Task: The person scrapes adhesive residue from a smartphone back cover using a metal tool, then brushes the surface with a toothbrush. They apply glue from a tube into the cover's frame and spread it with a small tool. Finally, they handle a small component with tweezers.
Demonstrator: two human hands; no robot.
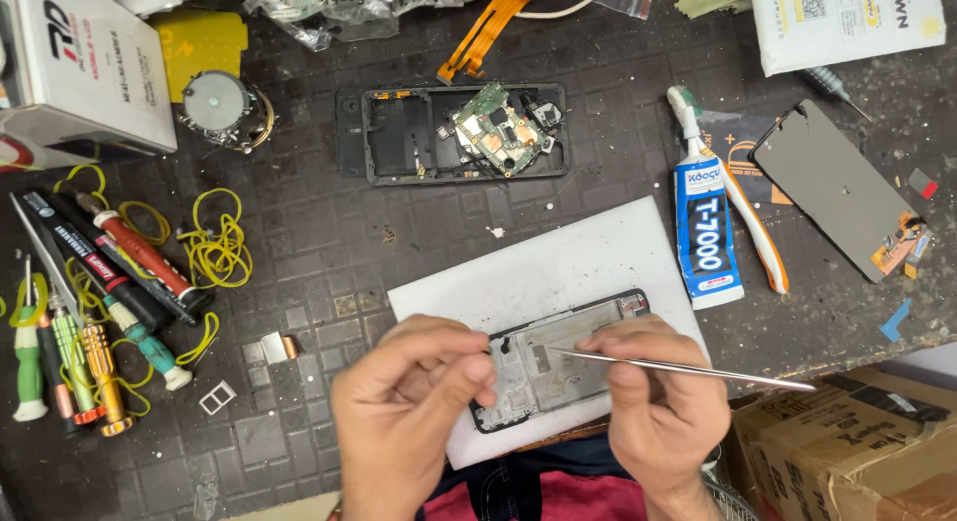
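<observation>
A phone frame with its metal inner plate showing lies on a white pad at the near edge of the bench. My left hand pinches the frame's left end. My right hand holds a thin metal pry tool, whose tip rests on the middle of the frame; its handle points right. Further back lies a black phone housing with a green circuit board resting tilted in it.
A blue glue tube and a toothbrush lie right of the pad, a loose phone screen beyond them. Screwdrivers, tubes and yellow rubber bands crowd the left. A cardboard box stands at lower right.
</observation>
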